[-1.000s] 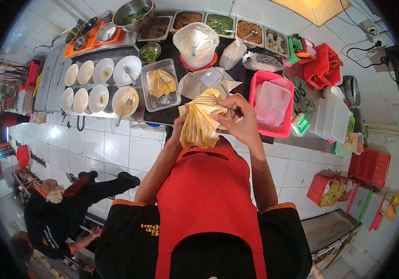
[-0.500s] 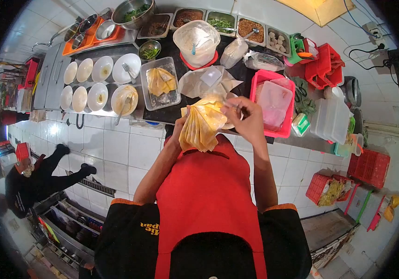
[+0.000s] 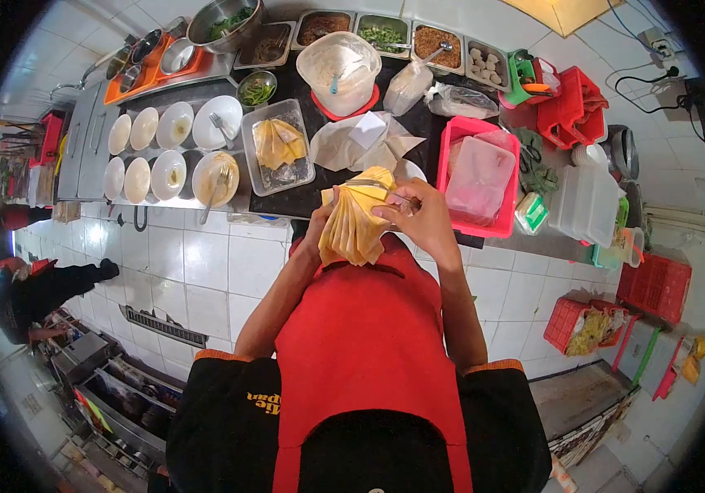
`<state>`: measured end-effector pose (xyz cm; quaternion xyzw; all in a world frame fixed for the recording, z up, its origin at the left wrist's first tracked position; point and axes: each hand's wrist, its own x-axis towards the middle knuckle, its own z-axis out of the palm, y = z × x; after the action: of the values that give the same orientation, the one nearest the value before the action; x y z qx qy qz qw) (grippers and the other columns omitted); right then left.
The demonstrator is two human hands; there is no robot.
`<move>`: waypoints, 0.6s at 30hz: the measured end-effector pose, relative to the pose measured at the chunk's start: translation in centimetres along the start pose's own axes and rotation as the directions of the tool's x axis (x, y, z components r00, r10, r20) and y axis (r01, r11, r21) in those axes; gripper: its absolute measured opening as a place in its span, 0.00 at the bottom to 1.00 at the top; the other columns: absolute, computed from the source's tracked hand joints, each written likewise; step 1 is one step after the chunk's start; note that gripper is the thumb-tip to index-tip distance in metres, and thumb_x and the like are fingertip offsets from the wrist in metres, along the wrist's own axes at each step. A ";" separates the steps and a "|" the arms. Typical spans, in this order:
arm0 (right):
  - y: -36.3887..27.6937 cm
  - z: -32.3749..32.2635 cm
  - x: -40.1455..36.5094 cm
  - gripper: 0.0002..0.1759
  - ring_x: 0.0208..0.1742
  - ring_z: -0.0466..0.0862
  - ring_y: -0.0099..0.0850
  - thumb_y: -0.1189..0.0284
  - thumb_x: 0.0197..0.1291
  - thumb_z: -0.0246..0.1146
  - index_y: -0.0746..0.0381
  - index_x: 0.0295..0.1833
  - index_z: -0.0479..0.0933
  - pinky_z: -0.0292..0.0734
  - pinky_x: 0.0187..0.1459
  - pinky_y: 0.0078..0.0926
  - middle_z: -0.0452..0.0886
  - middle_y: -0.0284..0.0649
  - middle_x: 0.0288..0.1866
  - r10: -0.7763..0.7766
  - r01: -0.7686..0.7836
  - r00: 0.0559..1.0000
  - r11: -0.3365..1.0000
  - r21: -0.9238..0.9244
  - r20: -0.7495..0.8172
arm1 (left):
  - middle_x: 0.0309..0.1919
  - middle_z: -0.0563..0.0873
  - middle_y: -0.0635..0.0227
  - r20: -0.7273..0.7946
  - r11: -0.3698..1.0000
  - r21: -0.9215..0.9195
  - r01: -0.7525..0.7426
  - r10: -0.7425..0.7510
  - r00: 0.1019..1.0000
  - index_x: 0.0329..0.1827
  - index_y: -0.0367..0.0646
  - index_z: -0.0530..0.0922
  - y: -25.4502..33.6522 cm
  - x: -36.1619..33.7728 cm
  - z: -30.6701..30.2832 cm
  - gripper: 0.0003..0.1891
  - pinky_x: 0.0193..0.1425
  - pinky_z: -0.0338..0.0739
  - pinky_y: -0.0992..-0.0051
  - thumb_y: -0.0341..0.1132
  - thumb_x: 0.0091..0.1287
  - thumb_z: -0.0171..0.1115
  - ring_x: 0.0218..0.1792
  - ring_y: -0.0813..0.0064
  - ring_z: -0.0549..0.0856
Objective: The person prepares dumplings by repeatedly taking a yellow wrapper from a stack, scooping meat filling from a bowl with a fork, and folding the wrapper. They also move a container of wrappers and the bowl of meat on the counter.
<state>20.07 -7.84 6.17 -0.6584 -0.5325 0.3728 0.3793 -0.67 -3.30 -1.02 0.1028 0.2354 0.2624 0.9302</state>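
My left hand (image 3: 320, 223) is closed round a fanned stack of yellow dumpling wrappers (image 3: 352, 226), held above the table's front edge. Between the fingertips of my right hand (image 3: 428, 215) is a slim metal utensil (image 3: 401, 200), its tip lying against the upper part of the fan; its exact kind is too small to tell. Just beyond my hands, a white dish (image 3: 408, 170) shows in part behind the right fingers. More yellow wrappers (image 3: 277, 142) lie in a clear plastic tray (image 3: 310, 169) to the left. A white card (image 3: 369, 130) rests on crumpled paper (image 3: 332, 148).
Several white bowls (image 3: 173, 125) stand in rows at the left. Behind the paper is a white tub (image 3: 337, 70). Steel pans of ingredients (image 3: 383, 34) line the wall. A pink basket (image 3: 502, 222) sits right of my hands. Another person (image 3: 48, 296) is at far left.
The metal utensil has come against the fan of wrappers, and my right fingers have moved slightly lower. The person at far left has shifted further left. My left hand keeps its hold.
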 end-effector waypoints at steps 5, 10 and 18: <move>0.4 1.7 -0.2 0.16 0.34 0.83 0.33 0.67 0.50 0.78 0.66 0.39 0.84 0.77 0.37 0.30 0.82 0.41 0.34 -0.111 0.111 0.994 0.994 -0.012 0.008 | 0.58 0.83 0.57 -0.117 0.992 0.093 -0.080 0.091 0.989 0.70 0.40 0.69 -0.6 1.4 -1.9 0.34 0.62 0.82 0.61 0.62 0.79 0.43 0.56 0.63 0.86; -3.3 3.4 -2.3 0.19 0.35 0.79 0.21 0.70 0.58 0.76 0.62 0.54 0.85 0.74 0.38 0.19 0.87 0.36 0.39 -0.127 0.087 0.966 0.980 0.179 0.224 | 0.71 0.73 0.50 0.303 0.925 -0.379 -0.025 0.149 0.941 0.77 0.41 0.64 -1.1 4.2 -7.7 0.40 0.71 0.74 0.52 0.67 0.76 0.39 0.68 0.52 0.77; 9.4 2.2 -1.4 0.18 0.41 0.88 0.40 0.79 0.63 0.61 0.57 0.57 0.86 0.82 0.45 0.36 0.87 0.48 0.44 0.121 -0.080 0.990 0.896 -0.437 0.066 | 0.69 0.75 0.48 -0.045 0.947 -0.322 0.002 -0.017 0.999 0.76 0.39 0.65 -1.9 2.2 -16.3 0.37 0.72 0.72 0.47 0.62 0.78 0.44 0.68 0.48 0.77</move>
<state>21.80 -10.33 -3.05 -0.7351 -0.5840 0.2942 0.1791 -6.20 -2.66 -16.64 -0.0575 0.2118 0.2950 0.9299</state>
